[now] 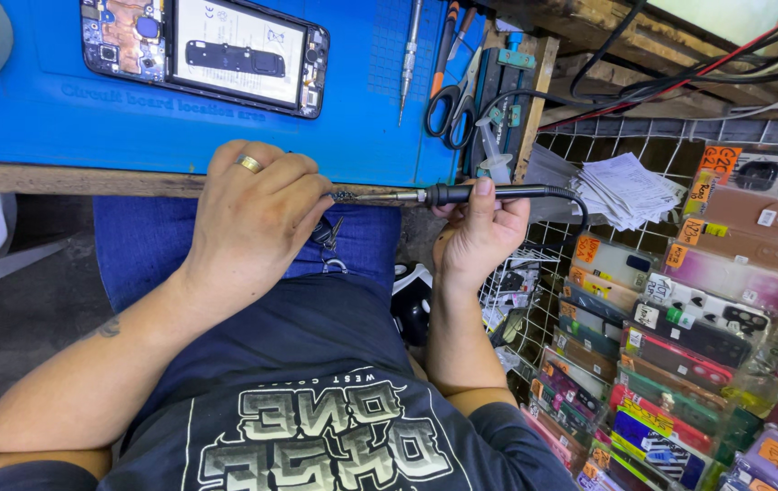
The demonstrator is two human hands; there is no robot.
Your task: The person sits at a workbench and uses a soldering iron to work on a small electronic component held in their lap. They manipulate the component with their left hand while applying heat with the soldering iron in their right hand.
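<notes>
Soldering iron (484, 193): black handle, silver metal tip, black cord. Mat (61, 118): bright blue. Bench (70, 179) edge: bare brown wood. Opened phone (204, 53): black frame, white inner panel, copper-toned board. Scissors (451, 102): black and orange handles. Ring (249, 164) on the left hand (252, 214): gold. Shirt (316, 400): dark navy, grey lettering. Phone cases (680, 345): multicoloured, orange tags.

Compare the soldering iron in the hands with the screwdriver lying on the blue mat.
The soldering iron is held level by the right hand, its tip at the left hand; the screwdriver lies untouched on the blue mat.

The soldering iron has a black handle with a cable running from its end; the screwdriver is silvery metal with no cable.

The soldering iron lies crosswise; the screwdriver points toward the person.

Both are slim, pointed tools.
</notes>
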